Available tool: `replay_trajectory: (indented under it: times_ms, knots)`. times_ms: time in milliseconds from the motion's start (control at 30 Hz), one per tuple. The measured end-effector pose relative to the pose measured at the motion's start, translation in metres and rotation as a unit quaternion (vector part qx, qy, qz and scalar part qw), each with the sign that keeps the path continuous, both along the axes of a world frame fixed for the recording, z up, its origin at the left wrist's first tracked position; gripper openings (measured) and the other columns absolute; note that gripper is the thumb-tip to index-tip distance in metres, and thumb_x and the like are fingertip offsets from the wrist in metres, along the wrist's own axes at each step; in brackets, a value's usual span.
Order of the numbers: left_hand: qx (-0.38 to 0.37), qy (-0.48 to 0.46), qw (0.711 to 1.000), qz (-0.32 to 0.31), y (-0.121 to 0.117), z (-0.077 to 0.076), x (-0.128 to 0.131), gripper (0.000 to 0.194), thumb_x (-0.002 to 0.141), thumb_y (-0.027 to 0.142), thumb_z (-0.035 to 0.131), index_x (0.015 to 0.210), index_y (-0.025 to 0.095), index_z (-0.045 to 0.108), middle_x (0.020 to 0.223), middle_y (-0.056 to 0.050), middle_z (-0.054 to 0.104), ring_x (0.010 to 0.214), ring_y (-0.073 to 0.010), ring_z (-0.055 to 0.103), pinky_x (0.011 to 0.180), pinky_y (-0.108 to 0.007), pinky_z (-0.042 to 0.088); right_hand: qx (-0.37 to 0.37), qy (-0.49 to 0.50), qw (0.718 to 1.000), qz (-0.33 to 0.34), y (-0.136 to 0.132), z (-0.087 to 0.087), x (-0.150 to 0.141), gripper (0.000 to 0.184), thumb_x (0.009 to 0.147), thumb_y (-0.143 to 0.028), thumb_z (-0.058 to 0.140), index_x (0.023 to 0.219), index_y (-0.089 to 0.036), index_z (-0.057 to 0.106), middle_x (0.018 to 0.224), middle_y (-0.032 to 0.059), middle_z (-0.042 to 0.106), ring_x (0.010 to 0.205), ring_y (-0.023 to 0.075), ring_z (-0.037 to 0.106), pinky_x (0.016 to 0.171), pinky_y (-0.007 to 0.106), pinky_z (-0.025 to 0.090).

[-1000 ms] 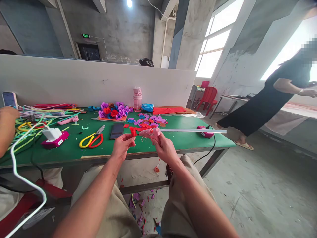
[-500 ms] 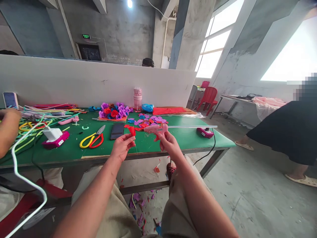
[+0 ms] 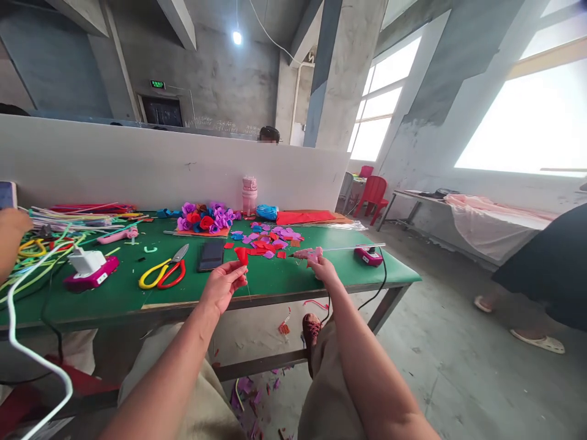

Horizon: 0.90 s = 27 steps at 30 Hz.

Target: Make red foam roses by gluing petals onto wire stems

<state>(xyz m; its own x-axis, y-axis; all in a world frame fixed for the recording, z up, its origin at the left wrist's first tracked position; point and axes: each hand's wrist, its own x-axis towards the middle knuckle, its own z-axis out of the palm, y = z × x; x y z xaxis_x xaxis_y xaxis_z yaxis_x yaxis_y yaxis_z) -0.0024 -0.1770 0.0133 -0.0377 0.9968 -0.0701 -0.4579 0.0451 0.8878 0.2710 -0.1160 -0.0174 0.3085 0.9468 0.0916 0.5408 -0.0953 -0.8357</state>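
Note:
Pinched between the fingers of my left hand [image 3: 224, 285] is a small red paper flower [image 3: 241, 255], held upright just above the table's front edge. A thin strand hangs below it. My right hand [image 3: 324, 269] is closed round a pink hot glue gun [image 3: 308, 253], low over the tabletop. Its nozzle points left toward the flower but stays apart from it. A long clear glue stick [image 3: 353, 247] sticks out of its back to the right. Beyond the hands lie loose purple, red and blue paper petals [image 3: 270, 238]. Finished paper flowers [image 3: 208, 218] are heaped farther back.
On the green table [image 3: 275, 275] lie scissors [image 3: 167, 269], a dark phone [image 3: 211, 254], and power strips [image 3: 94, 275] [image 3: 369, 255]. A pink bottle [image 3: 249, 195] stands by the white partition. Coloured stems [image 3: 87, 220] and another person's hand [image 3: 11, 235] are at left.
My right hand has drawn the glue gun away to the right from the red flower. My left hand keeps the flower. The view has shifted slightly, and the person at right has walked farther right.

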Motion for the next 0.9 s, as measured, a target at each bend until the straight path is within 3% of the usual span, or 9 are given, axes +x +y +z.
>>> replay_trajectory:
  times_ms: [167, 300, 400, 467, 567, 633, 733, 900]
  knots:
    - [0.001, -0.005, 1.0, 0.001, -0.002, 0.003, -0.001, 0.019, 0.058, 0.011, 0.076, 0.076, 0.011, 0.068, 0.065, -0.001, 0.065, 0.047, -0.0046, 0.054, 0.047, -0.015, 0.049, -0.045, -0.126, 0.99, -0.039, 0.002, -0.002, 0.009, 0.027, 0.08, -0.035, 0.053, 0.087, -0.012, 0.065, 0.093, 0.0167, 0.067, 0.095, 0.028, 0.059, 0.079, 0.034, 0.042]
    - [0.002, -0.006, 1.0, -0.004, -0.003, 0.002, -0.003, 0.019, 0.059, 0.012, 0.076, 0.076, 0.011, 0.068, 0.064, -0.001, 0.065, 0.047, -0.0049, 0.055, 0.048, -0.015, 0.049, -0.044, -0.171, 0.982, -0.066, -0.006, 0.001, 0.006, 0.031, 0.081, -0.04, 0.053, 0.092, -0.014, 0.064, 0.102, 0.0177, 0.064, 0.1, 0.0286, 0.057, 0.081, 0.034, 0.041]
    - [-0.001, -0.003, 1.0, -0.004, -0.002, 0.0, -0.004, 0.019, 0.059, 0.012, 0.076, 0.076, 0.011, 0.067, 0.063, -0.001, 0.065, 0.048, -0.0053, 0.056, 0.048, -0.015, 0.049, -0.01, -0.195, 0.976, -0.097, -0.015, 0.005, -0.005, 0.036, 0.082, -0.039, 0.05, 0.103, -0.012, 0.06, 0.112, 0.0205, 0.057, 0.104, 0.0295, 0.054, 0.082, 0.036, 0.04]
    - [-0.005, 0.0, 1.0, -0.003, -0.002, 0.0, -0.003, 0.019, 0.059, 0.011, 0.076, 0.076, 0.011, 0.067, 0.063, -0.001, 0.065, 0.047, -0.0055, 0.056, 0.048, -0.016, 0.049, 0.064, -0.183, 0.976, -0.096, -0.022, 0.007, -0.02, 0.035, 0.083, -0.039, 0.048, 0.106, -0.015, 0.059, 0.114, 0.0175, 0.056, 0.102, 0.0265, 0.054, 0.082, 0.035, 0.04]
    - [-0.005, 0.0, 1.0, -0.005, -0.005, 0.001, 0.002, 0.019, 0.058, 0.011, 0.077, 0.074, 0.011, 0.067, 0.063, -0.001, 0.065, 0.047, -0.0053, 0.055, 0.048, -0.016, 0.049, 0.199, -0.025, 0.98, -0.004, -0.032, 0.008, -0.05, 0.028, 0.08, -0.042, 0.051, 0.087, -0.017, 0.064, 0.087, 0.0082, 0.064, 0.081, 0.0205, 0.058, 0.071, 0.03, 0.043]
    - [-0.002, -0.005, 1.0, -0.009, -0.007, 0.002, 0.006, 0.018, 0.058, 0.013, 0.077, 0.072, 0.011, 0.066, 0.062, -0.001, 0.064, 0.047, -0.0051, 0.054, 0.048, -0.016, 0.049, 0.218, 0.13, 0.964, 0.073, -0.039, 0.009, -0.072, 0.031, 0.076, -0.046, 0.055, 0.077, -0.016, 0.065, 0.072, 0.0044, 0.064, 0.07, 0.0182, 0.057, 0.065, 0.028, 0.043]
    - [0.007, -0.012, 1.0, -0.017, -0.009, 0.003, 0.011, 0.022, 0.056, 0.017, 0.08, 0.071, 0.011, 0.066, 0.064, 0.0, 0.064, 0.049, -0.0052, 0.054, 0.049, -0.017, 0.049, 0.212, 0.263, 0.932, 0.127, -0.05, 0.014, -0.099, 0.032, 0.074, -0.045, 0.057, 0.076, -0.016, 0.068, 0.07, 0.0036, 0.065, 0.071, 0.0177, 0.056, 0.066, 0.028, 0.042]
    - [0.021, -0.017, 0.999, -0.019, -0.008, 0.0, 0.015, 0.028, 0.051, 0.018, 0.082, 0.071, 0.012, 0.065, 0.062, 0.002, 0.063, 0.05, -0.0057, 0.054, 0.049, -0.018, 0.049, 0.129, 0.35, 0.91, 0.18, -0.063, 0.022, -0.118, 0.031, 0.074, -0.039, 0.055, 0.092, -0.019, 0.071, 0.088, 0.0041, 0.068, 0.078, 0.0169, 0.056, 0.07, 0.028, 0.042]
